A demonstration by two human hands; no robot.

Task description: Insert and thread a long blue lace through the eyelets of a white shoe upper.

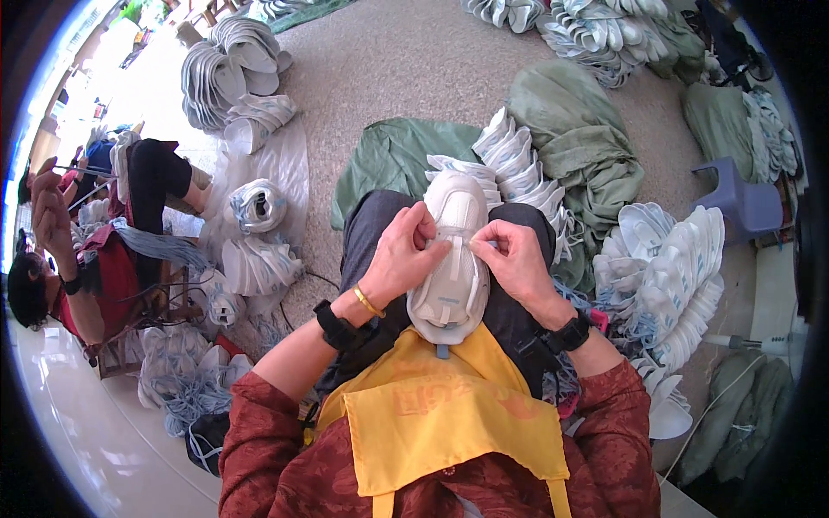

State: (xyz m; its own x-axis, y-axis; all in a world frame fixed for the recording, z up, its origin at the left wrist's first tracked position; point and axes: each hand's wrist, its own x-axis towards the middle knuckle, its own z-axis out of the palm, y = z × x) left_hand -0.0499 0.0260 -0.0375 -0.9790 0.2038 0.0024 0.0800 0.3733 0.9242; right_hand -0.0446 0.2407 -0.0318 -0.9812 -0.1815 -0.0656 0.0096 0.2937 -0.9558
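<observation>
Speckled floor (389, 69) spreads out ahead of you, with stacked pale shoe pieces (211, 82) at the far left and a bulging green sack (566, 108) ahead to the right. Your pale shoe (447, 289) lies lengthwise on your lap, between your knees, its near end just beyond the yellow apron (449, 423). Your left hand (406, 250) is curled closed at the shoe's left side, thumb against its middle. Your right hand (514, 259) pinches at the right side, thumb and forefinger together; you can't make out exactly which part sits between the fingertips. Just beyond the shoe is a row of pale shoe pieces (518, 164). More are heaped to your right, near a purple stool (738, 203). At your left, a co-worker in red (86, 298) sits with one arm raised.
</observation>
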